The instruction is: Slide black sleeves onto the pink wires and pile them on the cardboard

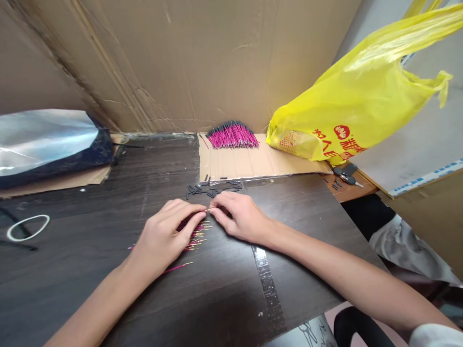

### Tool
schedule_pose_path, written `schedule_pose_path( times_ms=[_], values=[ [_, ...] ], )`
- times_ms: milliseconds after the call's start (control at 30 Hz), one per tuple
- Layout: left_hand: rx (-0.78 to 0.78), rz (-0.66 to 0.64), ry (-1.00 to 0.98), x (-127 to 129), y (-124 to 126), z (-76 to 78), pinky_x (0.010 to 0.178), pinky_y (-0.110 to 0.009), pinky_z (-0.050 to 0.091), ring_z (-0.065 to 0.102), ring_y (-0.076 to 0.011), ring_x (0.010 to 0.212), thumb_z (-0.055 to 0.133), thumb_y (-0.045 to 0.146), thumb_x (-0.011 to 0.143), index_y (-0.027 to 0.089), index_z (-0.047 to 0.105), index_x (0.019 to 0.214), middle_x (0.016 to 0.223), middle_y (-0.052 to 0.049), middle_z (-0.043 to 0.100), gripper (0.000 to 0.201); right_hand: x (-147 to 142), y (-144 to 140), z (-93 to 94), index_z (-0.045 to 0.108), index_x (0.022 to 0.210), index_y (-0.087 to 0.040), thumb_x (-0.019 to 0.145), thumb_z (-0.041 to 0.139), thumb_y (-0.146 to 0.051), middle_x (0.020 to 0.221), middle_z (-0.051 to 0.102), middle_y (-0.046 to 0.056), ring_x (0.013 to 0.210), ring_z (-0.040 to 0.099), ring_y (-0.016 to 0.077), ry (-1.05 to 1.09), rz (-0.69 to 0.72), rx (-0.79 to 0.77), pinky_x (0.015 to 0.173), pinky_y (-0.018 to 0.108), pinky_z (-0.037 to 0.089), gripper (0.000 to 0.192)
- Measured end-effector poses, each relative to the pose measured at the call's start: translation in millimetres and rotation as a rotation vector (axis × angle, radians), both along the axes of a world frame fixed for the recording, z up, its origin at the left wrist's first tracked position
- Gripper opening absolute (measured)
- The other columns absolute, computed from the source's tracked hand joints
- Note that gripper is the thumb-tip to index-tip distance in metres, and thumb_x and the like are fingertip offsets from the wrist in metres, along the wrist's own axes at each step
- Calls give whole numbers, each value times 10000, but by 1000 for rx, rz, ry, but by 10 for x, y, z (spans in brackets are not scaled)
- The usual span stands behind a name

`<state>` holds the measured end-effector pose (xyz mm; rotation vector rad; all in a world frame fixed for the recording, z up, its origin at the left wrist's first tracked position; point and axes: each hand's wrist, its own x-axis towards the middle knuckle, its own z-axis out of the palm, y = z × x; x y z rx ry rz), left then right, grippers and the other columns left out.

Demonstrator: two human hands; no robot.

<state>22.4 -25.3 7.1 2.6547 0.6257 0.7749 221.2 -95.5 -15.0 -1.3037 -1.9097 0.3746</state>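
Note:
My left hand (pixel 168 231) is closed in a pinch around a thin magenta wire, whose gold-coloured tip (pixel 207 210) pokes out past the fingertips. Close against that tip, my right hand (pixel 240 217) has its thumb and forefinger pressed together; whatever is between them is too small to make out. Under and beside the left hand lie several magenta wires (pixel 195 244) with bare gold ends pointing right, partly hidden by the palm. One separate wire (pixel 179 267) rests nearer to me. Just beyond my hands, short black tubes (pixel 197 190) are scattered on the dark table (pixel 202 303).
A heap of magenta wires with black ends (pixel 233 136) lies on a cardboard sheet (pixel 235 166) against the cardboard wall. A yellow plastic bag (pixel 354 106) stands at right, with keys (pixel 345 176) below. At left are a silvery package (pixel 47 140) and a white ring (pixel 28 228).

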Motion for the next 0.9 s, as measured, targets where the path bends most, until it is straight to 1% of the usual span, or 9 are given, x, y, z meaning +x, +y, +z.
schedule_pose_path(
  times_ms=[67, 133, 267, 333, 433, 567, 733, 900],
  values=[
    [-34, 33, 9, 2, 1, 3, 854, -326, 472, 626, -177, 855, 608, 245, 988, 145, 722, 942, 898, -47, 731, 158, 7, -8, 6, 630, 959, -146, 1017, 527, -216, 894, 660, 45, 833, 592, 148, 40, 1, -21, 805, 270, 460, 137],
    [-100, 81, 24, -1, -2, 16, 843, -316, 472, 635, -175, 857, 605, 265, 985, 162, 725, 911, 894, -33, 733, 174, 18, -9, 11, 638, 962, -156, 1013, 545, -221, 905, 670, 34, 831, 598, 137, 114, 6, -54, 801, 264, 460, 125],
    [-309, 194, 62, -15, -4, 43, 807, -293, 464, 657, -168, 846, 636, 337, 958, 204, 748, 899, 917, -6, 740, 184, 49, 15, 18, 663, 953, -169, 982, 604, -220, 855, 678, 2, 749, 590, 112, 291, -15, -129, 707, 240, 451, 84],
    [-391, 214, 70, -20, 0, 49, 812, -286, 455, 662, -166, 847, 654, 363, 942, 222, 756, 895, 930, 7, 747, 180, 61, 26, 18, 667, 943, -167, 971, 617, -215, 843, 681, -3, 734, 591, 108, 354, -14, -162, 680, 236, 445, 74],
    [-465, 211, 75, -20, 2, 56, 825, -283, 442, 660, -166, 852, 660, 396, 934, 233, 756, 871, 923, 18, 748, 199, 69, 32, 14, 667, 944, -167, 968, 619, -228, 848, 685, 2, 748, 603, 115, 411, -7, -188, 685, 245, 457, 81],
    [-506, 195, 79, -15, -2, 70, 850, -296, 434, 656, -178, 853, 644, 416, 939, 227, 753, 849, 909, 14, 750, 236, 70, 29, 1, 667, 955, -167, 967, 623, -253, 853, 686, 7, 750, 610, 119, 432, -29, -194, 690, 253, 471, 97],
    [-517, 180, 67, -17, 4, 65, 872, -306, 434, 655, -186, 867, 628, 419, 946, 223, 746, 856, 917, 11, 753, 246, 68, 19, -5, 669, 957, -169, 970, 617, -257, 862, 690, 7, 765, 618, 119, 417, -14, -184, 705, 256, 478, 103],
    [-515, 177, 82, -16, 10, 48, 860, -312, 438, 655, -192, 866, 611, 404, 952, 218, 746, 854, 922, 0, 755, 250, 68, 13, 4, 675, 963, -169, 965, 625, -253, 879, 702, 16, 780, 632, 127, 424, -11, -204, 722, 265, 493, 98]
  ],
)
